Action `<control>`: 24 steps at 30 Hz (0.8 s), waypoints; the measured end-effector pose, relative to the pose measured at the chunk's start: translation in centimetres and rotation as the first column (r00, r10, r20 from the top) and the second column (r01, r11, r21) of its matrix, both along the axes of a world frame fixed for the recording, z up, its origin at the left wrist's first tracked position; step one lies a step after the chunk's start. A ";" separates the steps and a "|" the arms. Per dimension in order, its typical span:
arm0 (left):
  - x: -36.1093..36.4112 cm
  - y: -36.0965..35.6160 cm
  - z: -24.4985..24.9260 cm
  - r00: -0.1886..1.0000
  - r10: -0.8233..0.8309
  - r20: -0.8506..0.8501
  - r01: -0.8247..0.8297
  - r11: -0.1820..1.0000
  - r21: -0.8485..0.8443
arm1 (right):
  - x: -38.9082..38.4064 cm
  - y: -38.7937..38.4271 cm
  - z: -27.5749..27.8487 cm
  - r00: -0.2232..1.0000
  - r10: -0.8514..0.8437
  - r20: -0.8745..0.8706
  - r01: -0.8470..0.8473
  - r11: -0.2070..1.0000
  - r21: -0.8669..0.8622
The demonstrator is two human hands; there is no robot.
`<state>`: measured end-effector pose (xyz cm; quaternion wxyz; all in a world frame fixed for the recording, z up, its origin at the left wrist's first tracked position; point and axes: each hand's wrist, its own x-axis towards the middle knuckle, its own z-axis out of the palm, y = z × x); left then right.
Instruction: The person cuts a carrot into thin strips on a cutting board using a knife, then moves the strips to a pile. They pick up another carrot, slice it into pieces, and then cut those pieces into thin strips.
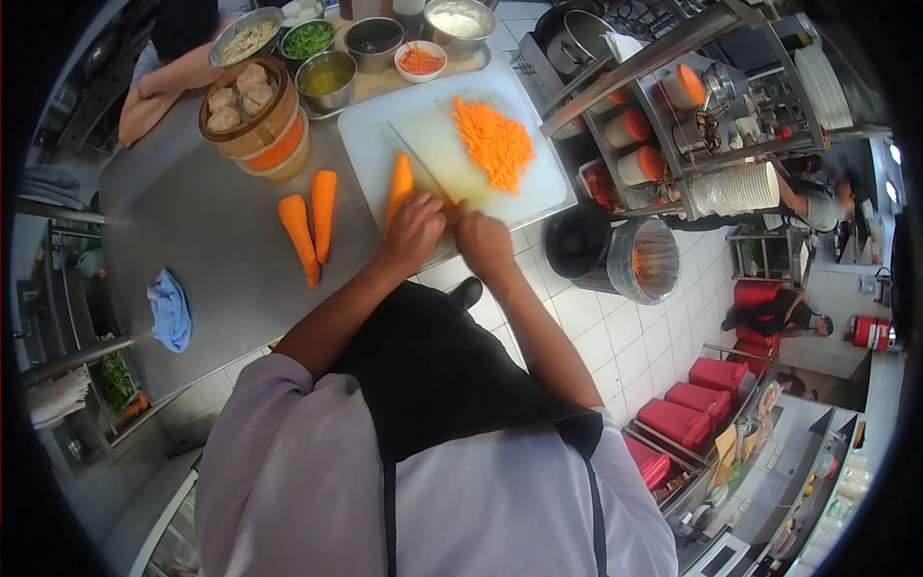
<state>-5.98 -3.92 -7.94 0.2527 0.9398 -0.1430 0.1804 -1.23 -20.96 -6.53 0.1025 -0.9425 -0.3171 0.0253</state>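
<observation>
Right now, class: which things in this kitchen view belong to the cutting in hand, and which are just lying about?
In use:
left hand on the carrot
right hand with the knife
cutting board
carrot shreds
two whole carrots waiting beside the board

Lying about:
blue cloth
bamboo steamer
metal bowls
bin

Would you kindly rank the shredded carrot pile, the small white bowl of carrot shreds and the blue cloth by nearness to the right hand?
From the right hand:
1. Shredded carrot pile, ahead on the cutting board.
2. Small white bowl of carrot shreds, beyond the board's far edge.
3. Blue cloth, far left on the counter.
</observation>
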 end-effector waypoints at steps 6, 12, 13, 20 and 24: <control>-0.7 -0.5 2.3 0.979 0.174 0.109 -0.169 0.984 -0.055 | 2.0 -2.2 4.4 0.985 -0.169 0.025 0.161 0.967 0.196; -2.6 3.9 2.0 0.946 0.320 0.051 -0.311 0.942 -0.127 | -3.1 -4.9 0.4 0.917 -0.136 -0.374 0.177 0.981 0.076; -3.1 4.1 2.3 0.923 0.380 -0.054 -0.384 0.911 -0.151 | -3.8 -5.4 -0.2 0.901 -0.121 -0.417 0.156 0.986 0.051; -5.0 4.9 1.6 0.932 0.313 -0.184 -0.339 0.932 -0.128 | -0.1 -6.9 -0.2 0.920 -0.102 -0.378 0.173 0.972 0.159; -4.4 2.7 4.4 0.954 0.267 -0.137 -0.283 0.952 -0.117 | 1.9 -6.6 2.8 0.972 -0.180 -0.153 0.206 0.963 0.176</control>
